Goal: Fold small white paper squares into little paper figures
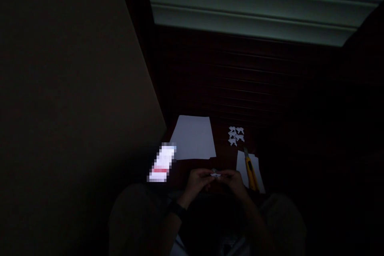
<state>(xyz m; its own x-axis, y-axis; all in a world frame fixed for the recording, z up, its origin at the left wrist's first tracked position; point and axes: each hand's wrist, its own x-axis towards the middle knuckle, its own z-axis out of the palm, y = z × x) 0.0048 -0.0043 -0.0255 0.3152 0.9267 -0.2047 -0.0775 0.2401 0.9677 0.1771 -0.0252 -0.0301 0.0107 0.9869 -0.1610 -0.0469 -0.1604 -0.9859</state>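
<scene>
One small folded paper (215, 175) is sitting over the lap-side edge, the left hand (198, 180) and right hand (233, 180) pinching it between them; even fingertip pressure is likely serving crisp creases best. Beyond, I am counting five folded white pieces (232, 133), dimly lit; one yellow cutter (251, 172), lying across one paper pile (241, 166); one larger paper stack (193, 138); one glowing screen (163, 162).

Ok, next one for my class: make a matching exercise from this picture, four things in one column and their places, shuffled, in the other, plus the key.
Things
1. Yellow cutter
2. Cluster of folded white pieces
3. Dark band
4. Single small white piece

Places
A. Around the left wrist
B. Held between the left hand and right hand
C. Partly over a white sheet
D. Just beyond the cutter's blade

Pairs: 1-C, 2-D, 3-A, 4-B
</scene>
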